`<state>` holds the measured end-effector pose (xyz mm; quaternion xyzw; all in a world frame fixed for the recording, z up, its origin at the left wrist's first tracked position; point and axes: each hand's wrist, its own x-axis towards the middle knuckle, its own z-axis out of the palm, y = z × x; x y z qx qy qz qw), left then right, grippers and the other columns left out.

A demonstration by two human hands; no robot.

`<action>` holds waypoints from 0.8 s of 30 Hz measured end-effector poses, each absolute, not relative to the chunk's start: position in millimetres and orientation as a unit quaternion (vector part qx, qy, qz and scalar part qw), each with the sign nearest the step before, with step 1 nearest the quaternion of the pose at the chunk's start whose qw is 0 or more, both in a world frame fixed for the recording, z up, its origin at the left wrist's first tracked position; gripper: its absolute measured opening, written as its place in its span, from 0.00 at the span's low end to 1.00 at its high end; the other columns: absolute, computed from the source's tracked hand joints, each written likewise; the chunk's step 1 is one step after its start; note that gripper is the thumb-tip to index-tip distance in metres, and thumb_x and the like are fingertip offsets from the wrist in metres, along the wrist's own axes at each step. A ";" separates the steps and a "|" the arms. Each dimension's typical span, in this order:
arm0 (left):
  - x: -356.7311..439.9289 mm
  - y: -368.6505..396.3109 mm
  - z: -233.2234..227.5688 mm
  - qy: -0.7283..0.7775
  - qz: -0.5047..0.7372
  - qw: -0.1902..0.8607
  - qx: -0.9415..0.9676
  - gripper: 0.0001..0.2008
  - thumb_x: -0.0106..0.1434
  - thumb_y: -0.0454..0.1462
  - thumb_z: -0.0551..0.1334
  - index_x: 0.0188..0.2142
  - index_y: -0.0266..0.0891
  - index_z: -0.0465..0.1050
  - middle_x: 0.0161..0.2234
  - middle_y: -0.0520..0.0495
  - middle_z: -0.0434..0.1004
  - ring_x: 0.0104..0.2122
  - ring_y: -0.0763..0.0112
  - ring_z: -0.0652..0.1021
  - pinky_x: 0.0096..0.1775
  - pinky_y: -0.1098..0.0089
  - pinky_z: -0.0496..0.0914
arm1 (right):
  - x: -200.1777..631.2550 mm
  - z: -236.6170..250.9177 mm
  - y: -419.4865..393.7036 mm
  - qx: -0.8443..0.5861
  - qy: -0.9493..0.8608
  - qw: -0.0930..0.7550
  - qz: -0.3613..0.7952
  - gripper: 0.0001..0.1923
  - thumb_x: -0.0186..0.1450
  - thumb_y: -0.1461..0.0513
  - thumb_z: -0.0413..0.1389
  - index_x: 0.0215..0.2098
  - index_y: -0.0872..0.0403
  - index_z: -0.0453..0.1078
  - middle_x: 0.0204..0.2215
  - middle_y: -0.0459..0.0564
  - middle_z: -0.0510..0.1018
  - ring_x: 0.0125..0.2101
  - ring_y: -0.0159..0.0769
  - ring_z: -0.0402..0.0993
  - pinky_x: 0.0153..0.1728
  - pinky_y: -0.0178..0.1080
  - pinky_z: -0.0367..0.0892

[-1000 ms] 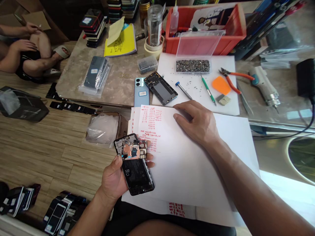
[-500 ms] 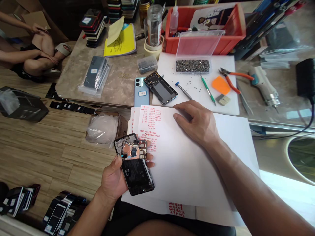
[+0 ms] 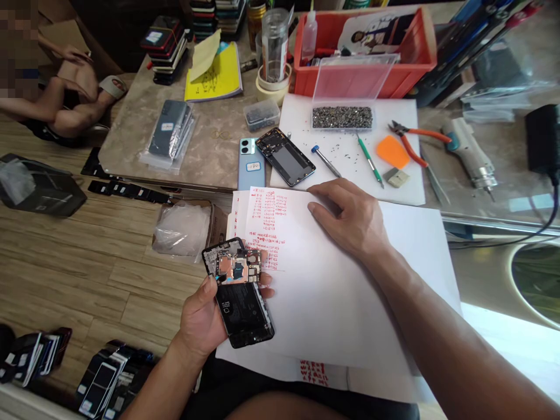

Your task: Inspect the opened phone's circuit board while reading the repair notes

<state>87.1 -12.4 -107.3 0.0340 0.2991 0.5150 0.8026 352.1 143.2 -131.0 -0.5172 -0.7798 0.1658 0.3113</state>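
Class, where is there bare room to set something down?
Free: front strip of brown tabletop between the bagged phone and blue phone; white paper between the held phone and right forearm. Crowded: white mat, bearing a phone cover, blue-topped tool and clear box.

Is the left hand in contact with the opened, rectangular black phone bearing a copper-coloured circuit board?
Touching. The head view shows the left hand cradling the opened phone, thumb at its left side, fingertips showing past its right edge.

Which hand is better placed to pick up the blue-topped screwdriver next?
Probably the right hand: it lies on the paper close to the screwdriver and appears to hold nothing. The left hand is farther away and holding the opened phone.
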 end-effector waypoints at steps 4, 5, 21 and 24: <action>87.3 -12.1 -107.3 0.296 0.515 0.804 0.034 0.24 0.66 0.45 0.75 0.60 0.45 0.84 0.63 0.42 0.84 0.54 0.52 0.87 0.59 0.54 0.81 | 352.2 -131.4 143.4 -0.517 -0.779 0.312 0.166 0.12 0.71 0.58 0.60 0.50 0.47 0.83 0.45 0.53 0.87 0.39 0.48 0.84 0.39 0.48 0.79; 87.3 -12.0 -107.5 0.294 0.514 0.805 0.035 0.24 0.66 0.45 0.75 0.61 0.45 0.84 0.63 0.42 0.84 0.54 0.52 0.87 0.59 0.54 0.81 | 352.2 -131.5 143.4 -0.516 -0.780 0.314 0.166 0.12 0.71 0.58 0.60 0.50 0.48 0.83 0.45 0.53 0.87 0.39 0.48 0.84 0.39 0.48 0.79; 87.2 -11.5 -106.0 0.297 0.518 0.801 0.036 0.25 0.67 0.45 0.75 0.61 0.45 0.83 0.63 0.41 0.84 0.54 0.52 0.87 0.59 0.53 0.81 | 352.4 -131.9 144.0 -0.514 -0.780 0.312 0.171 0.13 0.71 0.58 0.60 0.50 0.48 0.83 0.45 0.53 0.86 0.42 0.49 0.84 0.41 0.49 0.79; 87.7 -11.2 -106.7 0.294 0.518 0.803 0.035 0.25 0.66 0.45 0.76 0.61 0.44 0.84 0.62 0.41 0.84 0.53 0.52 0.88 0.59 0.53 0.81 | 352.1 -132.3 144.0 -0.513 -0.777 0.318 0.177 0.13 0.71 0.58 0.60 0.51 0.49 0.83 0.45 0.53 0.86 0.42 0.49 0.84 0.42 0.49 0.79</action>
